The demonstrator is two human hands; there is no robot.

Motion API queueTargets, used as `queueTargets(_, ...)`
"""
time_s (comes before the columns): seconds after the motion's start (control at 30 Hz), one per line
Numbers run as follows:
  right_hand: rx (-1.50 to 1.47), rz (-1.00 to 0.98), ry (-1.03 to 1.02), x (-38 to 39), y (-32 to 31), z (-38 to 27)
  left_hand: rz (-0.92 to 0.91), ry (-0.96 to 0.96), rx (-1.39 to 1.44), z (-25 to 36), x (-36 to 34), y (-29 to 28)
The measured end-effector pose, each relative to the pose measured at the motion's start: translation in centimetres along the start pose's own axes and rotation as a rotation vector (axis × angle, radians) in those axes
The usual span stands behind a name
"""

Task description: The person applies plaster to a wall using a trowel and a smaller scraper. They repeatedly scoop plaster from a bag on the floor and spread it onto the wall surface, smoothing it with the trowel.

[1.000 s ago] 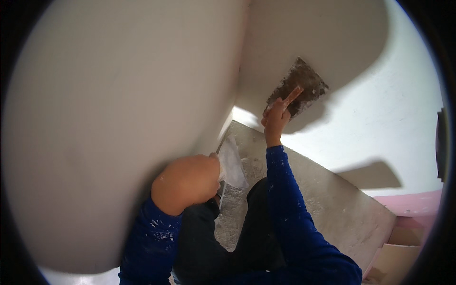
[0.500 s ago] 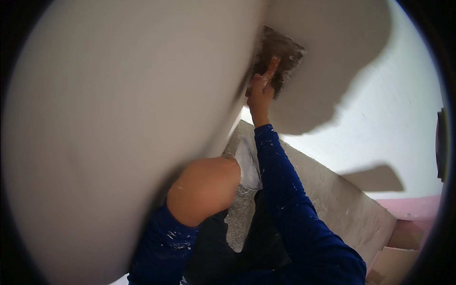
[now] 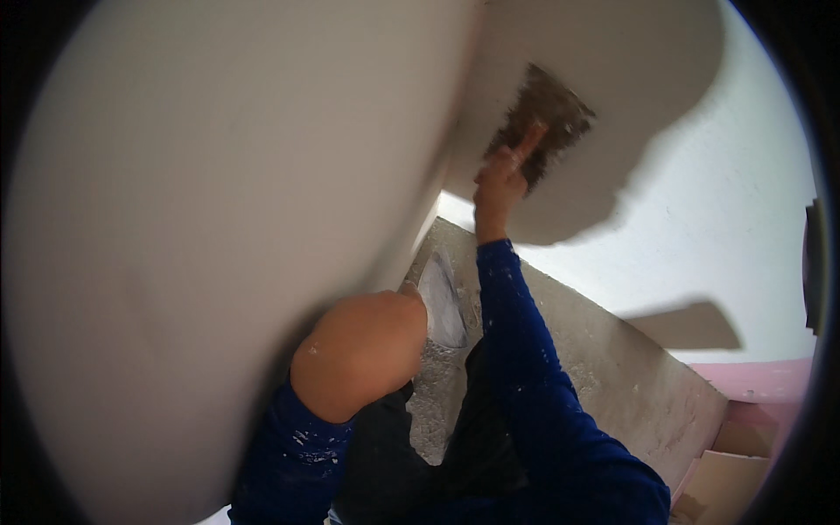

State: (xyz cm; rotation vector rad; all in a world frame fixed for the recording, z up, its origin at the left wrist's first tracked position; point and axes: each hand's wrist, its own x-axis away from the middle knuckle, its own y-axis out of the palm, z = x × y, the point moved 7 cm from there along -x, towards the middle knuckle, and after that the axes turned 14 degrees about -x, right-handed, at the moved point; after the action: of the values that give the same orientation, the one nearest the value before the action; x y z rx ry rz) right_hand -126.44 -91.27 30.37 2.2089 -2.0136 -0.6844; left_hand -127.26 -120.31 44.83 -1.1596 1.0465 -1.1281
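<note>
My right hand is closed round the orange-brown handle of a plastering trowel. The rectangular, dark, smeared blade lies on or very close to the wall, right of the inner corner. Low on the left, my left forearm is bare beyond a blue sleeve and comes close to the large pale wall surface. Only a bit of my left hand shows past it, against a pale grey, white-smeared plate. The fingers there are mostly hidden, but the plate appears to be held in them.
A big smooth pale wall fills the left side. To the right, damp-looking grey plaster borders a bright white wall. Below runs a rough grey concrete surface. Brown cardboard-like sheets stand at lower right, near a pink wall strip.
The trowel and my right hand have moved right and slightly down, away from the corner. My left hand and the pale plate have shifted a little to the left together.
</note>
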Motion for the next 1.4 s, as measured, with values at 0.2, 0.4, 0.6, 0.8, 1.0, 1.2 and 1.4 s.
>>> queueTargets(0.2,-0.025,-0.207,0.028,1.6,-0.8,0.2,-0.052,-0.005,0.006,0.2,-1.1,-0.3)
queueTargets(0.4,-0.062,-0.269,0.065,1.4,3.2,1.7,-0.163,-0.021,0.004,0.5,-1.1,0.0)
queueTargets(0.6,-0.133,-0.324,0.056,1.0,4.1,1.7,-0.332,-0.071,0.072,0.4,0.1,1.6)
queueTargets(0.8,0.118,-0.079,-0.057,0.2,4.1,3.0,-0.313,-0.082,0.105,0.7,-0.1,1.6)
queueTargets(1.0,-0.026,-0.025,-0.090,0.0,1.2,3.8,-0.203,-0.055,0.001,0.1,-1.0,0.4)
queueTargets(1.2,-0.114,-0.188,0.053,0.9,-4.1,2.9,-0.302,-0.132,0.028,0.0,-1.4,0.8)
queueTargets(1.4,-0.071,-0.259,-0.028,0.4,2.3,1.8,-0.475,-0.125,0.077,0.4,-2.0,0.6)
